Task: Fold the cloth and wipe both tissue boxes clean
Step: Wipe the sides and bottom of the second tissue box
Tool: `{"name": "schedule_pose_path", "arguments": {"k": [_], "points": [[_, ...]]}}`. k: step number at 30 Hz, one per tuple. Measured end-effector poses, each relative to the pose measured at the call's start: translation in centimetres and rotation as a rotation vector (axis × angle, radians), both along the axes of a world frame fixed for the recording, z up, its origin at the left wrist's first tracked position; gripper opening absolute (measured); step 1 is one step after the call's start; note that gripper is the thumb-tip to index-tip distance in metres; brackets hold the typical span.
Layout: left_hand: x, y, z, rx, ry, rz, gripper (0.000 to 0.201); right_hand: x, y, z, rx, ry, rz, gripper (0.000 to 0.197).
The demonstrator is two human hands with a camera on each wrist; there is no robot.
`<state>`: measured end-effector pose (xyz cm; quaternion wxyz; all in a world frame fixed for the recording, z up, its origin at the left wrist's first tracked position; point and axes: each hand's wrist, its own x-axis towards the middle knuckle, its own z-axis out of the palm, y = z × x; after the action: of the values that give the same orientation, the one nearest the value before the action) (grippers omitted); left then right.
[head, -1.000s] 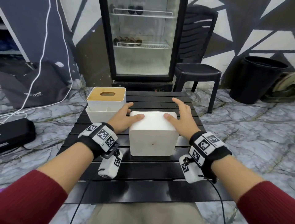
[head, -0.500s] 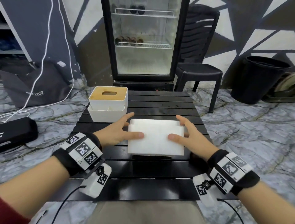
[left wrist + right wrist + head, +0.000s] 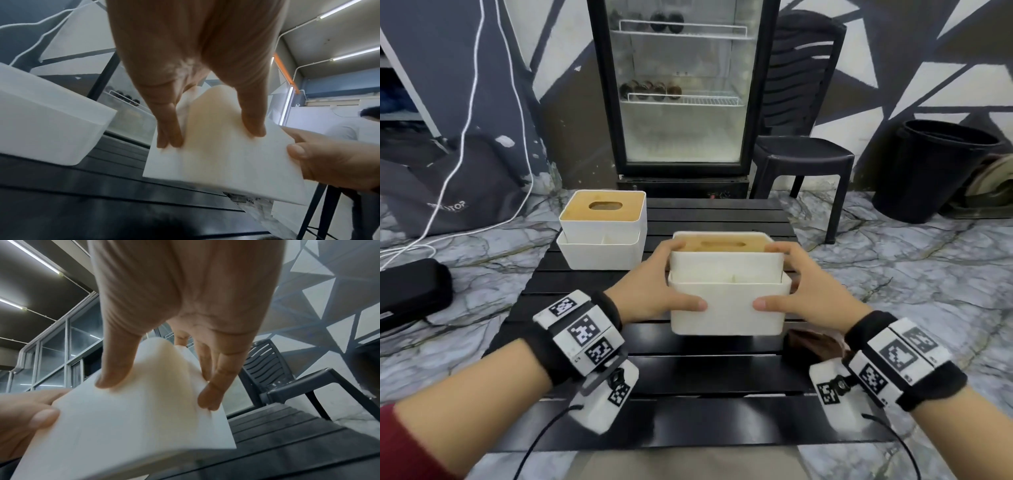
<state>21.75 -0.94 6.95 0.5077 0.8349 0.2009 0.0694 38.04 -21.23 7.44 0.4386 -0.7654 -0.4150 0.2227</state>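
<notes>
Both my hands hold the near tissue box (image 3: 726, 308), white with a wooden slotted lid facing up, over the middle of the black slatted table (image 3: 688, 377). My left hand (image 3: 681, 277) grips its left side and my right hand (image 3: 774, 277) its right side, thumbs on the front wall. In the left wrist view my left hand (image 3: 209, 134) clasps the box (image 3: 226, 170), whose underside is clear of the slats. The right wrist view shows my right hand (image 3: 162, 386) round the same box (image 3: 133, 426). The second tissue box (image 3: 602, 236) stands at the table's back left. A brownish patch (image 3: 811, 342) lies by my right wrist; I cannot tell if it is the cloth.
A glass-door fridge (image 3: 681, 85) stands behind the table, with a black plastic chair (image 3: 804, 154) to its right and a black bin (image 3: 928, 178) farther right. A black case (image 3: 410, 294) and white cables lie on the marble floor at left.
The near box showed its plain white underside a second ago. My hands have turned it over towards me, so the wooden lid now faces up, and drawn it nearer.
</notes>
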Motion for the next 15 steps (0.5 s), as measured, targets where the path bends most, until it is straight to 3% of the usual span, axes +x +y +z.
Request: {"name": "schedule_pose_path", "arguments": {"k": [6, 15], "points": [[8.5, 1.7, 0.0, 0.213, 0.024, -0.022, 0.111, 6.7, 2.1, 0.4, -0.063, -0.184, -0.095, 0.086], [17.0, 4.4, -4.0, 0.167, 0.046, -0.015, 0.109, 15.0, 5.4, -3.4, -0.181, -0.242, -0.122, 0.093]]}}
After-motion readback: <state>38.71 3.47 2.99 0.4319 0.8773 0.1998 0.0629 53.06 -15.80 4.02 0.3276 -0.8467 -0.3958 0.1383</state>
